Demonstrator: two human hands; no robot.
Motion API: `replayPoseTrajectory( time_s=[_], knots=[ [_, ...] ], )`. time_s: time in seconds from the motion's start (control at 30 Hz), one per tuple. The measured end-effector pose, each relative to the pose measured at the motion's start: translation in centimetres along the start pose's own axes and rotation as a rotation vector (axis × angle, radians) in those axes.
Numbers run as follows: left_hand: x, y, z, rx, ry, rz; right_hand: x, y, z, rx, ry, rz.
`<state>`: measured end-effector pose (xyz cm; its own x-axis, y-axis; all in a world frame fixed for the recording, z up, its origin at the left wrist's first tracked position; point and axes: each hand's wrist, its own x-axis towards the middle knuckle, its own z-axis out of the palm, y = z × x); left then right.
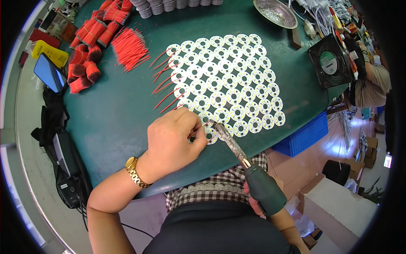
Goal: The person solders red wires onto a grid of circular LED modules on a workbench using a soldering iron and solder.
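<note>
Bundles of red wire (pixel 91 34) and fan (pixel 332 63) flank the panel (pixel 224 80); left hand (pixel 173 137) pinches wire, right hand (pixel 253 199) grips soldering iron (pixel 247 167).

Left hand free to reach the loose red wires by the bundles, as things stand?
Probably yes: the green table between the left hand and the loose red wires is bare, though its fingers pinch a red wire at the board panel.

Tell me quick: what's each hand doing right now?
Left hand: closed, pinching a red wire against the round boards.
Right hand: closed on the soldering iron.
</note>
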<state>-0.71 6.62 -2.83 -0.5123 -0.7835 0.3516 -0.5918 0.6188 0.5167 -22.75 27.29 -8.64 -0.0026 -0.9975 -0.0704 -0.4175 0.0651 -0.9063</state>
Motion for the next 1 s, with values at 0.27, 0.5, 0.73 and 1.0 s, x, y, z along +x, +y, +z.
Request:
replayPoseTrajectory(
  time_s=[0.27,0.5,0.73,1.0],
  knots=[
    [0.0,-0.1,0.1,0.013,-0.021,-0.005,0.7,-0.4,-1.2,-0.078,-0.008,-0.111],
    [0.1,-0.2,-0.1,0.014,-0.04,-0.008,2.1,-2.2,-2.2,-0.18,0.049,-0.237],
    [0.3,-0.2,-1.2,-0.024,-0.044,-0.007,-0.1,1.0,-0.7,-0.153,-0.048,0.405],
    [6.7,-8.7,-5.1,0.749,0.106,-0.128,1.0,-0.7,-1.1,0.261,0.09,0.111]
  ],
)
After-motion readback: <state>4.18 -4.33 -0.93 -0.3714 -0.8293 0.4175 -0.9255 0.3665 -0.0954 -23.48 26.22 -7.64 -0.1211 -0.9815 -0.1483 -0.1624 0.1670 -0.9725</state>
